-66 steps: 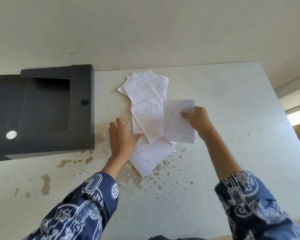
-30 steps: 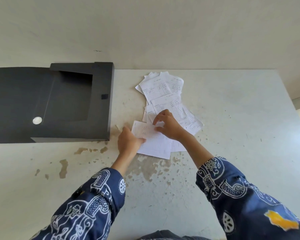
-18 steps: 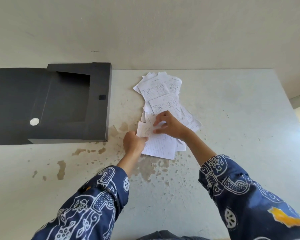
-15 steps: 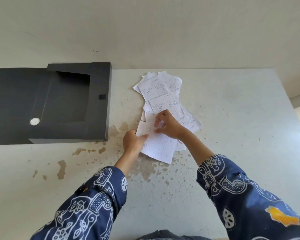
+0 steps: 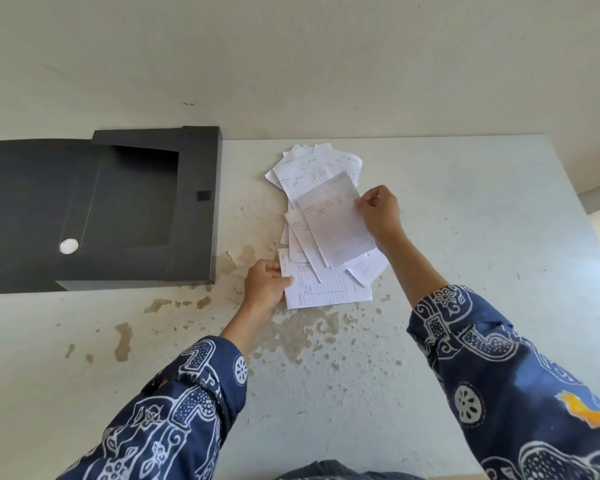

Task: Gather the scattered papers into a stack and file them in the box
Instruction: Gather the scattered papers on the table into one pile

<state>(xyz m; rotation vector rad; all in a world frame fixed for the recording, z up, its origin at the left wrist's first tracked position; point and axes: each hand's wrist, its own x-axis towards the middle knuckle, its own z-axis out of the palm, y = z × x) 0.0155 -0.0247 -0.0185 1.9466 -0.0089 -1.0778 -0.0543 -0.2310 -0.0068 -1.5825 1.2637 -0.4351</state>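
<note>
On the worn white tabletop (image 5: pixel 464 209), just right of the open black box (image 5: pixel 135 209), the papers (image 5: pixel 312 174) are lying in a loose overlapping spread, not yet squared up. The left hand (image 5: pixel 265 287) is pinching the near-left corner of the bottom sheet (image 5: pixel 326 292), thumb on top, fingers tucked beneath. The right hand (image 5: pixel 381 213) is pinching the right edge of a single sheet (image 5: pixel 336 223), holding it tilted above the pile. Both patterned blue sleeves (image 5: pixel 499 368) are reaching in from the near edge, and brown stains (image 5: pixel 291 334) are showing below the papers.
</note>
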